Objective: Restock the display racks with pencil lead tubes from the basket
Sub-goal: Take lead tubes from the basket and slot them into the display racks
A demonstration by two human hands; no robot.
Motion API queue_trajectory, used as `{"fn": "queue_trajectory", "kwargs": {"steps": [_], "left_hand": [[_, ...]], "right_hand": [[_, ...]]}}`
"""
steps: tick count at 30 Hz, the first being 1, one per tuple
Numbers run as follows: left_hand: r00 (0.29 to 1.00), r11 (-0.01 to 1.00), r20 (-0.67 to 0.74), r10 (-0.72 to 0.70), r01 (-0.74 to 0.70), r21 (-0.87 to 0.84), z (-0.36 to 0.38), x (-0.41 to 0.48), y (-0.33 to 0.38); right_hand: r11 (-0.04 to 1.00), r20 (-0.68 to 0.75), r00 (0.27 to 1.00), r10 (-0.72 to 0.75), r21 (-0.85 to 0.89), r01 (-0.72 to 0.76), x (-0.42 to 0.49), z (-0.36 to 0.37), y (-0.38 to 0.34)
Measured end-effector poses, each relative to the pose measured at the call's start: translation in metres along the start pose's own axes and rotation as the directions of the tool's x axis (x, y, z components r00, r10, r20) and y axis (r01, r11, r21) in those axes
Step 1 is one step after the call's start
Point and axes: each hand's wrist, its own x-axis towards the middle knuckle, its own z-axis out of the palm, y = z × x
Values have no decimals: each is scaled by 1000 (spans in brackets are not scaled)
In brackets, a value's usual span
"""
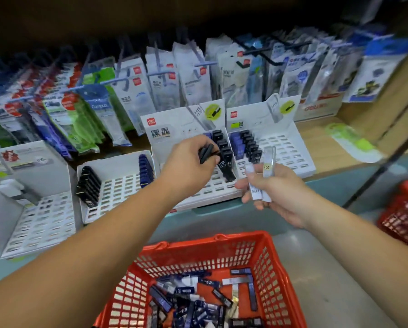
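1. The basket (193, 243) is red moulded plastic lattice with a slight gloss.
2. The lead tubes (193, 301) in it are smooth, shiny plastic.
3. The clear tubes (269, 159) are transparent glossy plastic; the black tubes (206, 152) look duller.
4. The display racks (290, 147) are white and matt.
5. The hanging packs (136, 91) are glossy film.
6. The shelf (321, 138) shows pale wood grain.

The red mesh basket (276, 263) holds a loose heap of blue, black and white lead tubes (186, 301). White slotted racks (290, 150) stand mostly unfilled, with short upright rows at their backs. The left hand (188, 166) grips black tubes (206, 153); the right hand (278, 192) holds clear tubes (268, 159).
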Motion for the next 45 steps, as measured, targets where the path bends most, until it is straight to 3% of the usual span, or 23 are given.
{"fn": "queue_trajectory", "kwargs": {"steps": [5, 12, 17, 20, 23, 27, 31, 34, 36, 42, 45], "left_hand": [[999, 994, 5, 50, -50, 93, 8, 0, 5], [979, 938, 87, 182, -199, 284, 7, -2, 14], [978, 922, 141, 153, -192, 336, 18, 2, 19], [984, 945, 65, 169, -180, 273, 18, -3, 18], [992, 995, -76, 100, -98, 33, 13, -14, 27], [999, 953, -6, -32, 28, -303, 2, -28, 39], [991, 962, 97, -95, 116, -246, -8, -43, 28], [941, 871, 222, -254, 323, -371, -15, -59, 18], [917, 812, 276, -289, 387, -436, -20, -64, 16], [902, 679, 181, -393, 417, -604, -51, -71, 0], [886, 667, 162, -435, 437, -604, -73, -81, -15]], "right_hand": [[995, 50, 999, 6, 94, -11, -2, -8, 4], [995, 98, 995, 4, 96, -14, -11, -9, 2], [995, 87, 996, 3, 98, -12, -19, -10, -5], [996, 95, 995, -14, 91, 5, -23, -10, -9], [1000, 151, 988, -15, -17, 18, -27, -7, -14], [951, 251, 968, 6, -300, 72, -34, 3, -19], [936, 290, 957, 27, -344, 78, -39, 16, -23], [950, 299, 954, 27, -304, 69, -40, 23, -26], [950, 300, 954, 10, -301, 84, -41, 28, -26], [919, 129, 990, -53, -381, 99, -41, 48, -30], [893, 150, 989, -21, -441, 86, -46, 69, -34]]}}
